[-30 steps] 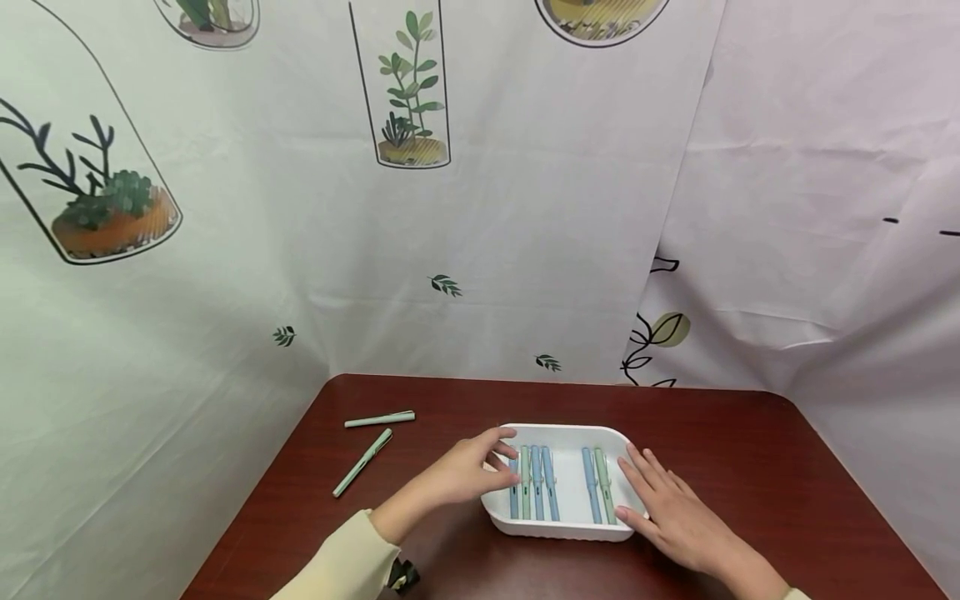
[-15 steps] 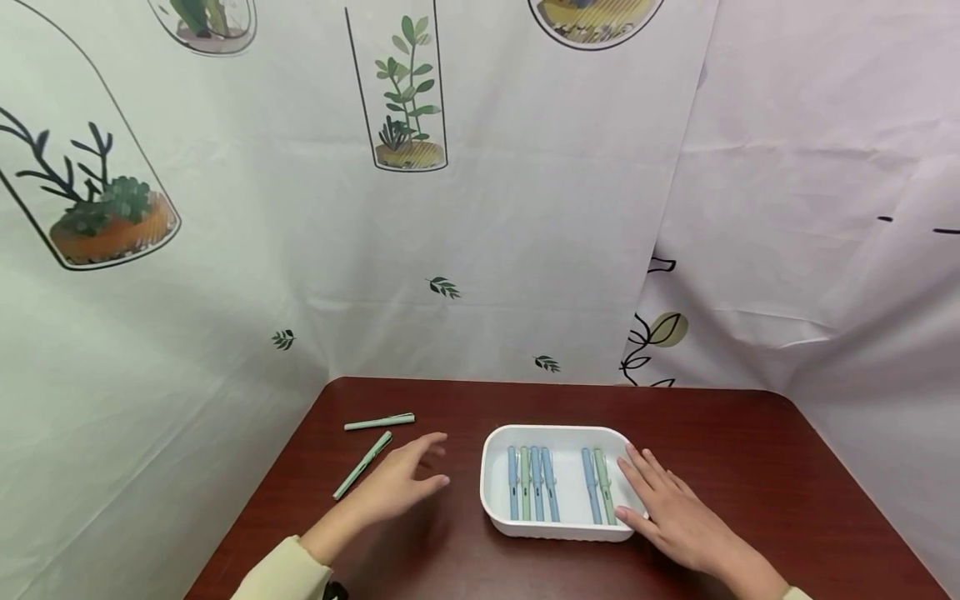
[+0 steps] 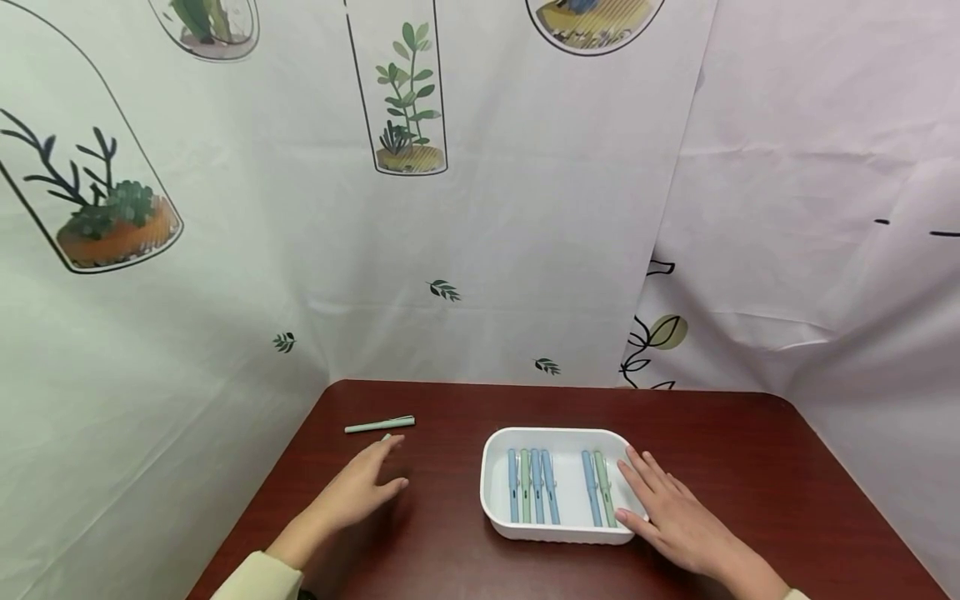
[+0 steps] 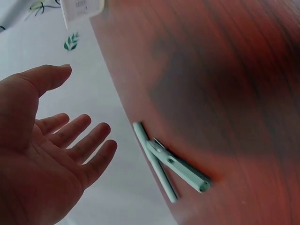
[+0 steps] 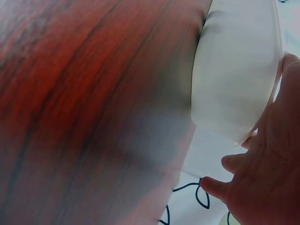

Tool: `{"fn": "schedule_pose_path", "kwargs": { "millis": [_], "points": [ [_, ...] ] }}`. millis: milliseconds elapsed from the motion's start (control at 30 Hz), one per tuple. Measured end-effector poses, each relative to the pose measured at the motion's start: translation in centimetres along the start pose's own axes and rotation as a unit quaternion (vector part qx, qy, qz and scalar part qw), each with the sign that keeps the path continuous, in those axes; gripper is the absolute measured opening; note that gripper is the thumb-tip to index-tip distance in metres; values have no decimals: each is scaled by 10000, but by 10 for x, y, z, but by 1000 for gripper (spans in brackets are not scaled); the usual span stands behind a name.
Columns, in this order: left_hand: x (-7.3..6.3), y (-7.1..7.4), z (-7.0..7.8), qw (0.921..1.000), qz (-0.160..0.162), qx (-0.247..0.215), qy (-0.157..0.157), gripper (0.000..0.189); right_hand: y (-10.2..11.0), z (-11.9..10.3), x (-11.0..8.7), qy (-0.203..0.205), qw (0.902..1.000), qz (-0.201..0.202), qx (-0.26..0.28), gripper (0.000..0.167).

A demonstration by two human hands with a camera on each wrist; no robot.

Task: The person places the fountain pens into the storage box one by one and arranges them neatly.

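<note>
My left hand (image 3: pixel 348 493) hovers over the table's left side with fingers spread and nothing in them. In the head view it covers most of one light green pen, whose tip (image 3: pixel 386 437) shows past the fingers. Just beyond lies another light green pen (image 3: pixel 379 424). The left wrist view shows the nearer pen (image 4: pixel 180 168) overlapping the other, both apart from the fingers. My right hand (image 3: pixel 678 518) rests with extended fingers on the right rim of a white tray (image 3: pixel 570 535). Inside, a blue pen (image 3: pixel 513 483) and several more blue and green pens lie in two groups.
The dark red wooden table (image 3: pixel 450 558) has its back edge against a white cloth (image 3: pixel 510 233) printed with plants. Inside the tray, a gap of bare floor (image 3: pixel 570 492) separates the two groups of pens.
My left hand has moved from the tray's left end leftward to the loose green pens, now hiding most of the nearer one. The right hand has stayed at the tray's rim.
</note>
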State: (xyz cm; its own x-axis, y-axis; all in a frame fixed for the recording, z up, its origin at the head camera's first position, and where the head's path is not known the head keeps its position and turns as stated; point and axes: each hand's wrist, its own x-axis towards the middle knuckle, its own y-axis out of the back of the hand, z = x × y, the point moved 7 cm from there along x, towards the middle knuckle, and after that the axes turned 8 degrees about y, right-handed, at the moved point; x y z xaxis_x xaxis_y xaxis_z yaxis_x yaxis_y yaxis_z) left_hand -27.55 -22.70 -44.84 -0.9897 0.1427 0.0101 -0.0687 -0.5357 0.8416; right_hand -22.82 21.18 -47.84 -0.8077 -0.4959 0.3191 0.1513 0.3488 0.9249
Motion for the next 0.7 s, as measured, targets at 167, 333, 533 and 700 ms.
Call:
{"fn": "schedule_pose_path", "kwargs": {
  "millis": [167,333,533,700],
  "points": [
    [-1,3,-17,9995,141,250,112,69,0,0,0,-6,10000,10,-8,69],
    [0,5,-35,9986,237,338,321,69,0,0,0,-16,10000,0,17,70],
    [1,6,-54,9968,332,541,492,70,0,1,0,-24,10000,-8,21,70],
    [0,3,-66,9945,321,780,616,70,0,1,0,-32,10000,-13,21,70]
  ]
}}
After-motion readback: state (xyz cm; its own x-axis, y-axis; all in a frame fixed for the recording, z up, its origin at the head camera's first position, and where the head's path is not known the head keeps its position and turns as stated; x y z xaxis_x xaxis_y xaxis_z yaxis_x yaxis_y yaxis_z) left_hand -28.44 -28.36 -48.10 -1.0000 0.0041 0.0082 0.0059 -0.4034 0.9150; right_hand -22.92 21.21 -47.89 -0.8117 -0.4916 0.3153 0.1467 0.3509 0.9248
